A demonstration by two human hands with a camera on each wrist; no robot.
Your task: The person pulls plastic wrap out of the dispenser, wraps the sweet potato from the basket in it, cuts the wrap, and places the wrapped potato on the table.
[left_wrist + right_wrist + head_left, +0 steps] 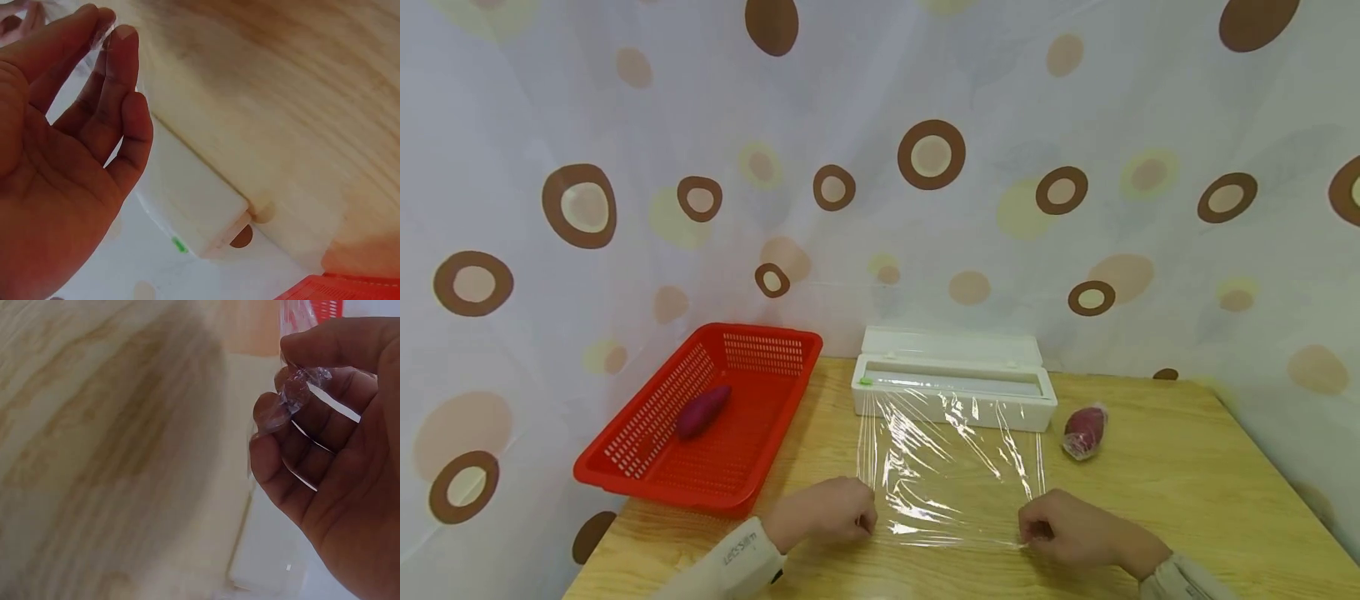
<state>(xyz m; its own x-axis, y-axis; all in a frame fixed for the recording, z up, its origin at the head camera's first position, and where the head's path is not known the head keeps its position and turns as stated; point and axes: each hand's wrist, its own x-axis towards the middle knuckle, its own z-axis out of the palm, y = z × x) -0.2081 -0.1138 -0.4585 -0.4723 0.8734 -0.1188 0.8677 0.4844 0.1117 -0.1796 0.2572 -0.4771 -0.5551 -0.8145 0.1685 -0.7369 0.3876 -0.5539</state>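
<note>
A sheet of clear plastic wrap (940, 475) stretches from a white dispenser box (955, 410) toward the person, above the wooden table. At its near left corner the left hand (835, 510) pinches the film between thumb and fingers. The right hand (1071, 529) pinches the near right corner; in the right wrist view a crumpled bit of film (284, 409) lies across the right fingertips. The box's lid (951, 343) stands raised at the back. A small green piece (866, 381) sits at the box's left end.
A red plastic basket (752, 467) stands at the left with a purple sweet potato (703, 412) in it. Right of the box lies another purple sweet potato (1084, 432), wrapped in clear film. Behind the table (1195, 483) hangs a dotted white curtain (865, 100).
</note>
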